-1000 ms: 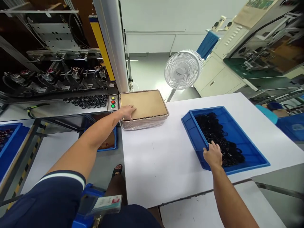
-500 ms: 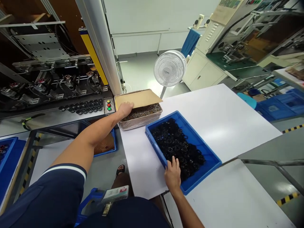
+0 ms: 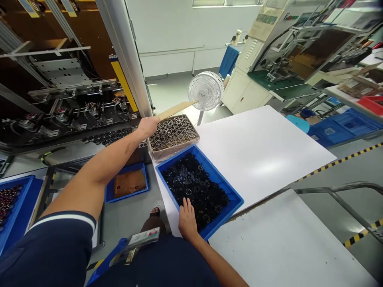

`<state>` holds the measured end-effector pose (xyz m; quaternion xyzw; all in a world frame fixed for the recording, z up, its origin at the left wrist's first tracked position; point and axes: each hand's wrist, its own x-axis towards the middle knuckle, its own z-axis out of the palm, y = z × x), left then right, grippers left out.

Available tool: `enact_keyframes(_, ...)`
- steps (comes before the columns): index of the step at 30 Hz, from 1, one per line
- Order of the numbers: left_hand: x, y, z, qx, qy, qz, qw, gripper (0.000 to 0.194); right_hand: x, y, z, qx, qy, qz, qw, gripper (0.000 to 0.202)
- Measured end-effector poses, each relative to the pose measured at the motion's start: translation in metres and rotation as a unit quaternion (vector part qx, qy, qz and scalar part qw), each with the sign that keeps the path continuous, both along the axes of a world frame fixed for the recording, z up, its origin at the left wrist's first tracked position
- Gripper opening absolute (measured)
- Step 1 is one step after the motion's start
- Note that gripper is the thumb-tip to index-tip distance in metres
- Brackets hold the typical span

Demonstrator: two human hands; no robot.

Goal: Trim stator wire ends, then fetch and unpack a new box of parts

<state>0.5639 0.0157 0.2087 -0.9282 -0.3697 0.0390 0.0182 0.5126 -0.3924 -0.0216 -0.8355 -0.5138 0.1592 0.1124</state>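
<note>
My left hand point(image 3: 147, 127) grips the near left end of a tan cardboard sheet point(image 3: 176, 110), raised at a tilt over a plastic-wrapped box point(image 3: 172, 152). Inside that box lie many small round metal rings point(image 3: 173, 131) in rows. My right hand point(image 3: 188, 218) rests over the near left rim of a blue tray point(image 3: 235, 207), its fingers stretched toward the contents. Black round spoked parts point(image 3: 194, 187) fill much of the tray in a loose heap. Whether the right fingertips press on any part I cannot tell.
A machine with several fixtures point(image 3: 92, 109) stands at the left, black parts point(image 3: 107, 136) along its front ledge. Beyond the white table point(image 3: 251, 139) is a fan point(image 3: 206, 91). Below left, a blue bin point(image 3: 127, 195) holds a brown sheet. A metal rail point(image 3: 344, 191) runs at the right.
My left hand has lifted the cardboard sheet steeply, uncovering the rings in the box. The blue tray has shifted left against the box, with my right hand still at its rim.
</note>
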Motion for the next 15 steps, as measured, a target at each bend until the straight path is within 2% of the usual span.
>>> enact_keyframes(2,-0.023,-0.016,0.014,0.024,-0.007,0.025,0.999,0.034,-0.003,-0.001,0.0,0.011,0.025,0.016,1.0,0.05)
enact_keyframes(5,-0.07,-0.044,0.03,0.057,-0.023,0.083,0.995,0.039,-0.002,-0.004,-0.003,0.026,0.062,0.031,0.997,0.07)
enact_keyframes(8,-0.13,-0.081,0.035,0.085,-0.034,0.158,0.983,0.044,-0.001,-0.003,-0.007,0.034,0.096,0.038,0.994,0.082)
enact_keyframes(11,-0.193,-0.126,0.023,0.086,-0.025,0.236,0.968,0.045,-0.004,0.007,-0.009,0.037,0.124,0.034,0.991,0.08)
enact_keyframes(15,-0.271,-0.198,-0.015,0.057,0.016,0.332,0.941,0.045,-0.012,0.034,-0.006,0.048,0.148,0.005,0.988,0.076)
